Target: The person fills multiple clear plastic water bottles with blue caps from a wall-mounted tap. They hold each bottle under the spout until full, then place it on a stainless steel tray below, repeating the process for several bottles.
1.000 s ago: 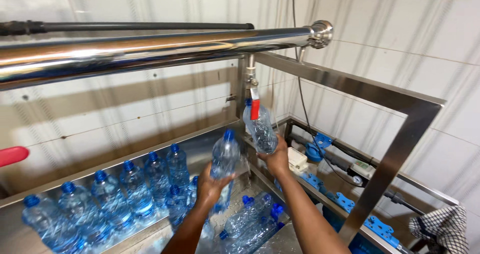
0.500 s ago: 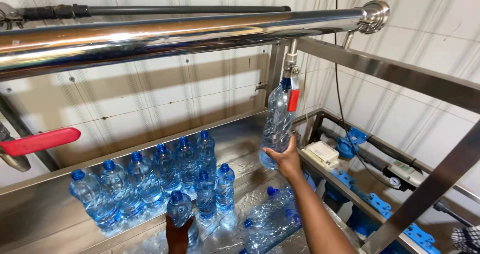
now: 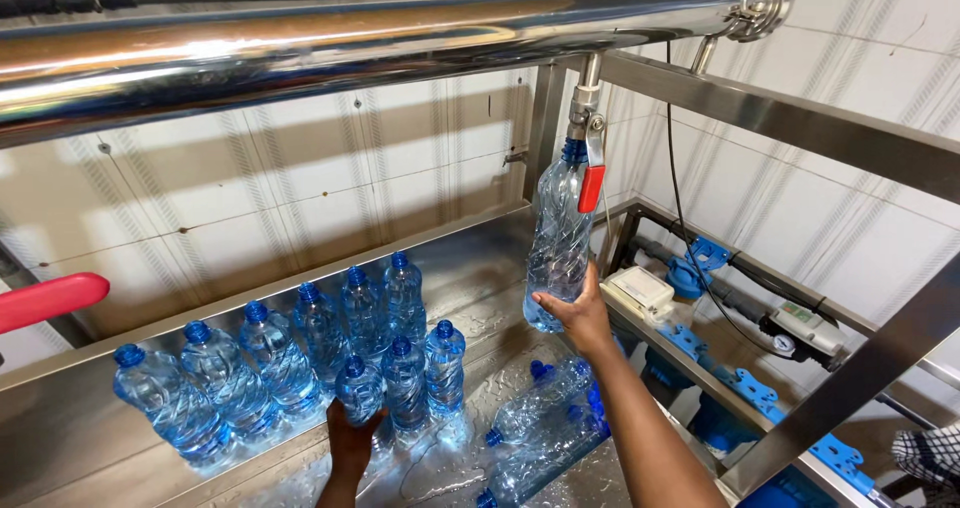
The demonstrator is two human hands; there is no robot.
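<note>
Stainless steel tray (image 3: 90, 408), surface wet. Capped blue bottles (image 3: 330, 343) stand clustered along its back edge (roughly ten). Near the front right corner, two more bottles lying flat (image 3: 545, 428), side by side.

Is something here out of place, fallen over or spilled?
Yes. Several lying bottles rest on their sides, while the standing bottles are upright. The steel tray around them is wet with spilled water.

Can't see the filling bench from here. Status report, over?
Right hand holds clear bottle up under tap. Left hand grips capped bottle in standing group. Empty bottles lie on wet tray. Nothing blocking.
</note>
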